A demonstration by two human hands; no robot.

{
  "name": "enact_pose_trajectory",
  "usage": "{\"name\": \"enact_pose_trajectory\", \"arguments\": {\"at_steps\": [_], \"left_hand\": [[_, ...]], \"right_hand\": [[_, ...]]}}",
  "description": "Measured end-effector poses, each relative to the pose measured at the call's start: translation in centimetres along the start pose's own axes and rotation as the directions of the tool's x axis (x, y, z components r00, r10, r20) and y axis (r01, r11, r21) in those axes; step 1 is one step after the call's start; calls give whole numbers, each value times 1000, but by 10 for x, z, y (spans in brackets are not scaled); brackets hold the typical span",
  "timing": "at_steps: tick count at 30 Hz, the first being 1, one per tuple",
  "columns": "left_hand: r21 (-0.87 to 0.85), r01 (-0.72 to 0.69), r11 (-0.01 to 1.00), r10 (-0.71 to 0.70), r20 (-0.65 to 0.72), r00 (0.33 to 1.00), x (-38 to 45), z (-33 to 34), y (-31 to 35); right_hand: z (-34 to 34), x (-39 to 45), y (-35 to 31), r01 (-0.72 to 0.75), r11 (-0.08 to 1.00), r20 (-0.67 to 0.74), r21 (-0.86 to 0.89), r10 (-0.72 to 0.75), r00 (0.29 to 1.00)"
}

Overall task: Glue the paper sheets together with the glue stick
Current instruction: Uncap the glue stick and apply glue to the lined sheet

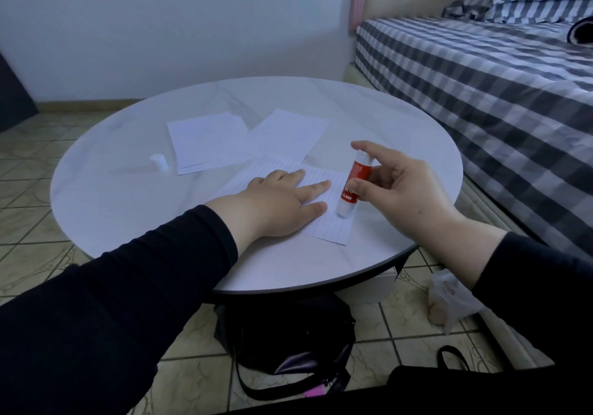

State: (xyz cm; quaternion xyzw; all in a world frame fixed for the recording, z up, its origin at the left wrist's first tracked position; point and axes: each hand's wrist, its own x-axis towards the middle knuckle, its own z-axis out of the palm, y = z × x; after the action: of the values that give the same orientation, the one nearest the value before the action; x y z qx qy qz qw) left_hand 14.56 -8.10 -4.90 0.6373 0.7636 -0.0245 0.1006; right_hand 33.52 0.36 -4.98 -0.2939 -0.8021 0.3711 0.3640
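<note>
The left hand [272, 203] lies flat, fingers straight, pressing the lined sheet [324, 222] onto the table [128, 196]. The right hand [401, 190] pinches the glue stick [351, 186], whose lower end touches the sheet's right edge. Beyond the sheet lie two blank sheets [205, 142] and, leftward, the cap [159, 162].

Red-and-white glue stick [351, 186], grey-checked bed [481, 93]

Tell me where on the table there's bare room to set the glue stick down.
Bare tabletop lies left of the cap toward the table rim, along the near edge below the left hand, and at the far side behind the plain sheets. The middle is crowded: lined sheet, glue stick, right hand.
</note>
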Motion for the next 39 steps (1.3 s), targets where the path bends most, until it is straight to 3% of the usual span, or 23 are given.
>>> {"name": "enact_pose_trajectory", "arguments": {"at_steps": [7,13,20,26,30,33,36,39], "left_hand": [[5,4,1000,-4,19,1000,0,-2,0],[12,4,1000,-4,20,1000,0,-4,1],[10,16,1000,-16,7,1000,0,-4,2],[2,37,999,-37,21,999,0,-6,7],[28,53,998,-53,0,999,1,-5,10],[23,60,998,-60,2,998,2,-5,12],[9,76,997,-76,5,997,3,-6,13],[26,100,995,-100,1,995,5,-6,17]], "right_hand": [[-6,-2,-7,-27,997,-75,-78,21,997],[2,-15,-13,-19,1000,31,12,19,999],[-6,-12,-12,-30,999,-69,-21,29,997],[-1,-21,-14,12,1000,50,24,-13,999],[-9,-16,-10,6,998,-1,-60,-6,1000],[-13,-14,-12,-2,1000,-54,-9,1,999],[-9,-17,-15,15,999,-14,41,-15,1000],[-5,-18,-10,36,999,34,-23,-36,999]]}}
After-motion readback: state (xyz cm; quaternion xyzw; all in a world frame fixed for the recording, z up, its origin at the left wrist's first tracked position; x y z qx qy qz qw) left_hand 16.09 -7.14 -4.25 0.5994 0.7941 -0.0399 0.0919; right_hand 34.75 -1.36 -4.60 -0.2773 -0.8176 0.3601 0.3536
